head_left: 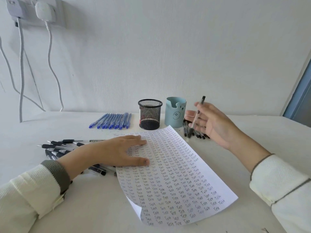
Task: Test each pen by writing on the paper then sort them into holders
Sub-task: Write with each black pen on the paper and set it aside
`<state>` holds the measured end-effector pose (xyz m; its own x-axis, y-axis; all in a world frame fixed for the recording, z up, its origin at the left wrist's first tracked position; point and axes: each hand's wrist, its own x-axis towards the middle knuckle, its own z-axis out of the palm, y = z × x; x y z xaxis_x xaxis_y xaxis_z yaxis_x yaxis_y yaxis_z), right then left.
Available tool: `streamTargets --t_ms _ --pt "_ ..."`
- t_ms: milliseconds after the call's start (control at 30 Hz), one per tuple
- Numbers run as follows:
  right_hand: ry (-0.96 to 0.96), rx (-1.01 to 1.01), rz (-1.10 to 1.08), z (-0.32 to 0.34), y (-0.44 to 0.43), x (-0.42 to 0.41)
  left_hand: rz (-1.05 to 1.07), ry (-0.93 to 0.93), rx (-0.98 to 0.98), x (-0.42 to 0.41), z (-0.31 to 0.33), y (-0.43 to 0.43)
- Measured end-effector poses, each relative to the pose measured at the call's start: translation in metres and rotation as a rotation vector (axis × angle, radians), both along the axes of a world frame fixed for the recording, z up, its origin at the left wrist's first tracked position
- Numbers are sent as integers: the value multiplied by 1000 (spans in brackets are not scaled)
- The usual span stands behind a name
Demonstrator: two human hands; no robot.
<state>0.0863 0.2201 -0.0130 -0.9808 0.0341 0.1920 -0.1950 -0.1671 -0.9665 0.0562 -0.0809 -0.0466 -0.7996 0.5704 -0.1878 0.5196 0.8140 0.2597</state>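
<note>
Black pen (197,114), pinched nearly upright in the grip of the right hand (213,123) just beside the blue holder (175,113), probably wants steadying tip-down over a rim before release, while the left hand (117,152) lies flat, pinning the paper (176,179) on the worktop (67,207).

paper (176,179) covered in rows of handwritten "Test"

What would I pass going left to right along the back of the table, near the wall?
Row of blue plastic pens → black wire-mesh round holder → pale blue bear-face holder → right hand holding a slim black-topped pen. The black pens lying under that hand overlap it, so they are left out.
</note>
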Motion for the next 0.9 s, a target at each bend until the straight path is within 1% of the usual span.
streamTargets --t_ms 33,67,167,233,400,467,567,667,700,733,833,900 --pt "-45 -96 24 1 1 0 4 -1 3 -1 0 -1" --pt "-110 -146 44 1 1 1 8 0 3 -2 -1 -2" --pt "-296 -153 102 2 -5 5 9 9 -9 -5 0 -4" --pt "-339 -184 147 3 -10 9 8 6 -1 -6 0 -5" --pt "-343 -303 119 5 -16 14 5 -4 -7 -9 -1 -6" --pt "-302 -303 123 8 -17 16 5 10 0 -8 1 -5" --pt "-214 -232 95 11 -17 14 -32 44 57 -1 5 0" --pt "-178 -282 133 11 -15 13 -126 87 145 9 7 12" --pt "-187 -271 157 9 -14 14 -150 88 161 13 7 18" --pt "-200 -199 167 6 -13 15 -166 81 169 16 6 21" --pt "-237 189 128 -9 -16 24 -198 43 151 21 1 27" --pt "-241 309 147 -19 -18 32 -214 45 105 20 -2 27"
